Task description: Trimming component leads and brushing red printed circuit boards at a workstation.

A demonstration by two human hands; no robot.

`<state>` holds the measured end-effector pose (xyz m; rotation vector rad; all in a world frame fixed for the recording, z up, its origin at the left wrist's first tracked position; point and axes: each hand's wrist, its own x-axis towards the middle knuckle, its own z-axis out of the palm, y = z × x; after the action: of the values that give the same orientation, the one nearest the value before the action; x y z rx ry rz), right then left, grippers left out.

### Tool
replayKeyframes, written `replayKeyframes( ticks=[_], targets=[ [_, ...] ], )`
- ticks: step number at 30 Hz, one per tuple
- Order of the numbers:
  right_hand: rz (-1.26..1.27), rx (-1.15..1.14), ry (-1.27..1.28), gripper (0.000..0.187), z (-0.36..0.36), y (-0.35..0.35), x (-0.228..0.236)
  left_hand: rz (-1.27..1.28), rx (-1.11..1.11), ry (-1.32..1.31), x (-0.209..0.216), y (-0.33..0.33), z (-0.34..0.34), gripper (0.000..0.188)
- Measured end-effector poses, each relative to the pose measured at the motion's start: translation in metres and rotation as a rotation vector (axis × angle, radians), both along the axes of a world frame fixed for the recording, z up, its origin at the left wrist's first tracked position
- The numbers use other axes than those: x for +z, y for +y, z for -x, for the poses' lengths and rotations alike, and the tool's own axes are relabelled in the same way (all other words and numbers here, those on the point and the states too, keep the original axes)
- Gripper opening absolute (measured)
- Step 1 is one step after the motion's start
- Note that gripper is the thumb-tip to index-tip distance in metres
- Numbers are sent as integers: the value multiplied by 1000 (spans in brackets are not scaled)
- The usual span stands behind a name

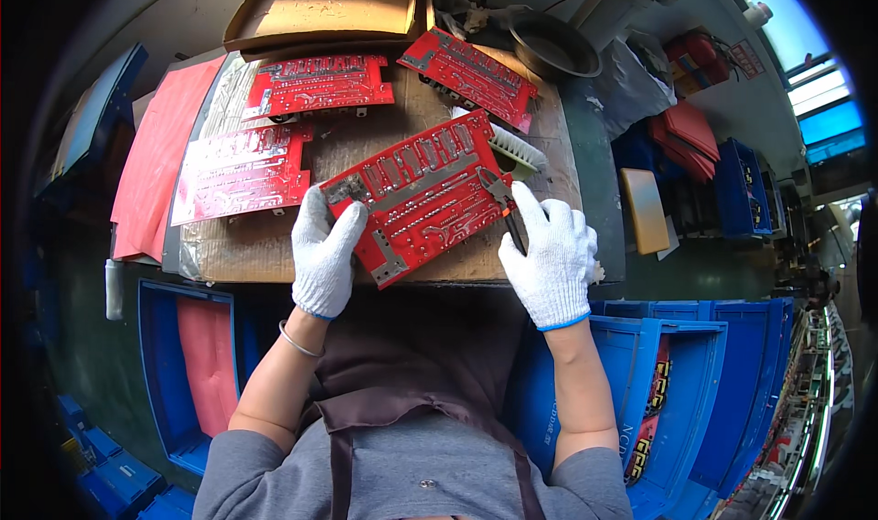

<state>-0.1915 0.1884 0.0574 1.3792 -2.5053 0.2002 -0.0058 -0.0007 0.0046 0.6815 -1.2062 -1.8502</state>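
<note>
A red circuit board (425, 200) is tilted up above the near part of the cardboard-covered bench, solder side showing. My left hand (327, 246), in a white knitted glove, grips its left edge between thumb and fingers. My right hand (551, 255), gloved the same way, is closed around a pair of cutting pliers (495, 187). Their metal jaws lie over the board's right edge; whether they touch it I cannot tell. A brush (518, 147) with pale bristles lies behind that edge. Three more red boards, at back left (320, 85), left (245, 174) and back right (471, 78), rest on the cardboard.
An open cardboard box (320, 12) and a dark round pan (554, 44) stand at the back. A red sheet (165, 159) covers the bench's left side. Blue crates flank me, left (151, 374) and right (585, 383); a right-hand one holds boards.
</note>
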Motion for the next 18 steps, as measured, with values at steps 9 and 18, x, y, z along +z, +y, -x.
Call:
replayKeyframes(
  ticks=[9,18],
  targets=[
    [23,4,50,66,6,2,-4,-5,-21,-14,0,0,-2,27],
    [544,-148,-931,52,25,17,-20,-42,-21,54,0,-4,1,28]
  ],
)
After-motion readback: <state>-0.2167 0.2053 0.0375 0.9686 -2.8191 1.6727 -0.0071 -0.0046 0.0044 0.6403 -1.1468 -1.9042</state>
